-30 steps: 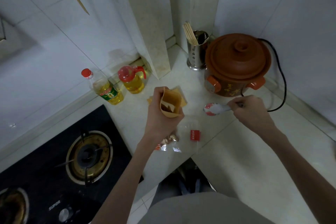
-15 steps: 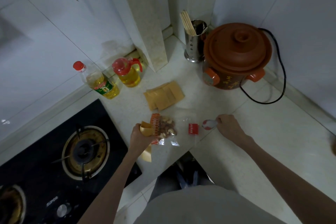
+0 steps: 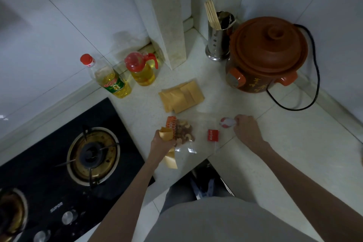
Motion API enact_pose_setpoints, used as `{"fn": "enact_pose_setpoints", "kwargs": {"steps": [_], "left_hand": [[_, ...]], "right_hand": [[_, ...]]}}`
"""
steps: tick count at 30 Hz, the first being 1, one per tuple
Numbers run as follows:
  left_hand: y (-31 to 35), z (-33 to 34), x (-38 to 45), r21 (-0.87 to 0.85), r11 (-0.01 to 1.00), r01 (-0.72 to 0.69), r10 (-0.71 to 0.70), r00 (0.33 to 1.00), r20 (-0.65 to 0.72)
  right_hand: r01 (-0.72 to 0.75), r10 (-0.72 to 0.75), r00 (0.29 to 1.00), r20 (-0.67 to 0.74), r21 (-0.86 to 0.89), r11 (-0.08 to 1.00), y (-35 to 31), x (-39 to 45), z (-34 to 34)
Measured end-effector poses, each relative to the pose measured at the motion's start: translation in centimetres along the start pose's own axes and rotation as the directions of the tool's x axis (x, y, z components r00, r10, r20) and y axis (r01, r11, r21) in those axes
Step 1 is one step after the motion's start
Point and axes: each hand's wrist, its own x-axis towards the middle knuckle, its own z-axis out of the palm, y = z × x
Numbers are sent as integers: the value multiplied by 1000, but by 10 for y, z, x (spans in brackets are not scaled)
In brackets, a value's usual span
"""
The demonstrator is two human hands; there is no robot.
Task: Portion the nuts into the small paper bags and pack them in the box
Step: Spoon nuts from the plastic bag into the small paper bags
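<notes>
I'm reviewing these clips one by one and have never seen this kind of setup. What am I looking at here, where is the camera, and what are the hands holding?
There is no machine: a person wears a wide-angle camera on the head, looking down at their own arms over a kitchen counter. The left hand grips a small paper bag beside a clear plastic bag of nuts. The right hand holds a spoon low over the counter. More flat paper bags lie further back. Also there: two oil bottles, a chopstick holder, a brown clay cooker and a gas stove. No box is in view.
</notes>
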Motion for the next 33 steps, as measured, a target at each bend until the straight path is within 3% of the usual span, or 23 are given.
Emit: {"fn": "enact_pose_setpoints", "kwargs": {"steps": [2,5,9,13,15,19,22,26,30,33], "left_hand": [[-1,-1,1,-14,1000,3,-3,999,-37],[-4,-2,3,-43,999,-2,-2,996,-87],[-2,5,2,-30,999,15,-16,1000,-25],[-5,10,0,-66,997,25,-24,1000,13],[-6,8,0,-80,996,34,-31,999,33],[-12,5,1,-102,994,38,-32,998,61],[-14,5,2,-60,998,36,-32,997,77],[-13,7,2,-45,998,39,-34,995,98],[-9,8,1,-42,998,36,-31,994,108],[-10,6,2,-60,998,37,-29,993,116]], "right_hand": [[-54,54,998,-32,0,999,9,0,-9],[-59,62,998,31,-99,993,20,-2,-10],[72,-62,989,134,-71,995,14,-7,9],[125,-161,970,180,196,973,-10,-13,29],[147,-198,959,202,244,959,-20,-11,33],[296,-339,891,301,181,938,-33,-4,30],[325,-362,863,353,164,932,-38,6,31],[255,-292,927,235,175,951,-42,13,46],[239,-241,961,133,29,971,-45,13,62],[218,-212,968,132,-36,975,-49,13,70]]}}
